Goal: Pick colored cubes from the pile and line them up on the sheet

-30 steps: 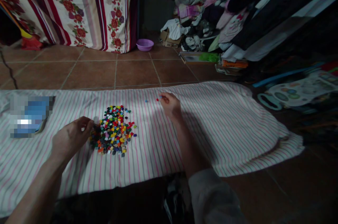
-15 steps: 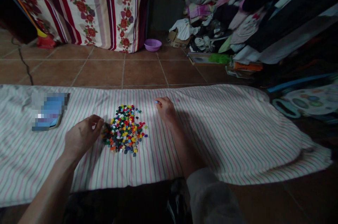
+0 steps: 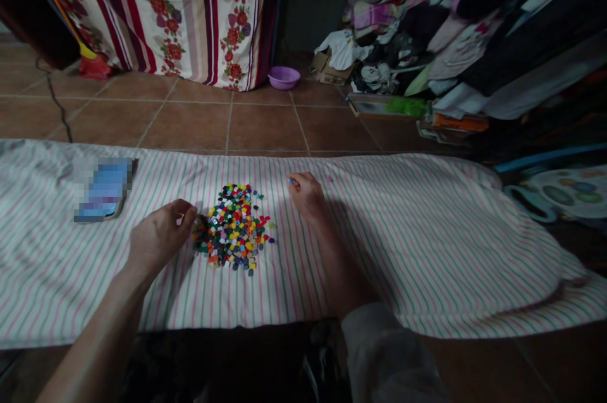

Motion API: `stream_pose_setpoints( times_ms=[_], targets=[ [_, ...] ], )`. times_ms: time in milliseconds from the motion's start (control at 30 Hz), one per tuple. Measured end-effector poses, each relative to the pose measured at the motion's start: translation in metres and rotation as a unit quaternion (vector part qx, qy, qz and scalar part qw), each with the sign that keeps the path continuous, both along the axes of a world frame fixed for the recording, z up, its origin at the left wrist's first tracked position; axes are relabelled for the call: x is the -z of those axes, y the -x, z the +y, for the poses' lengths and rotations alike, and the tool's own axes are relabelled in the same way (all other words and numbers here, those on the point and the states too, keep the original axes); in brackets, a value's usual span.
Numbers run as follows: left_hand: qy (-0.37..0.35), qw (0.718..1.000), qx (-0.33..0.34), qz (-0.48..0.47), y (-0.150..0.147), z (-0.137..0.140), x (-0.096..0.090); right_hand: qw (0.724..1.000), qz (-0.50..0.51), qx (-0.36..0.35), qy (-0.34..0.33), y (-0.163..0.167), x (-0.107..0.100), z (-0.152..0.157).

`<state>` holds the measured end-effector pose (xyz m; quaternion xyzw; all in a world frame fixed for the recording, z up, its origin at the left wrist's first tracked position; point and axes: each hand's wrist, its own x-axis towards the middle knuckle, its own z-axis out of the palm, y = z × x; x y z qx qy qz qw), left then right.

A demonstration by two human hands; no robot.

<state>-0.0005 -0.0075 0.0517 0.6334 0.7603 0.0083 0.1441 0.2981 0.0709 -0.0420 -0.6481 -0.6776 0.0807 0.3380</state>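
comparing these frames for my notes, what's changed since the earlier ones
The bare right hand has moved left, toward the heap of small, blocky, multicoloured pieces; its fingertips are now at a small blue piece, gripped or not is unclear. The small red piece seen near it is out of sight. The bare left hand stays at the heap's left edge.

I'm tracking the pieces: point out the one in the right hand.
The small blue piece held at the fingertips of the right hand; it is apart from the multicoloured pile, whose pieces lie together on the striped cloth.
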Motion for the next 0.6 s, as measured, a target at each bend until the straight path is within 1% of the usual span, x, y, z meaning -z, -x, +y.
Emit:
stream_pose_setpoints(
  times_ms=[333, 433, 600],
  targets=[
    [-0.005, 1.000, 0.004, 0.021, -0.003, 0.000, -0.002, 1.000, -0.012, -0.008, 0.007, -0.002, 0.001, 0.000],
    [-0.008, 1.000, 0.001, 0.020, -0.005, 0.000, -0.003, 1.000, -0.010, -0.010, 0.006, 0.000, -0.004, -0.002],
    [-0.007, 1.000, 0.006, 0.024, -0.006, -0.001, -0.002, 1.000, 0.006, -0.015, -0.017, 0.003, -0.017, -0.009]
  ],
)
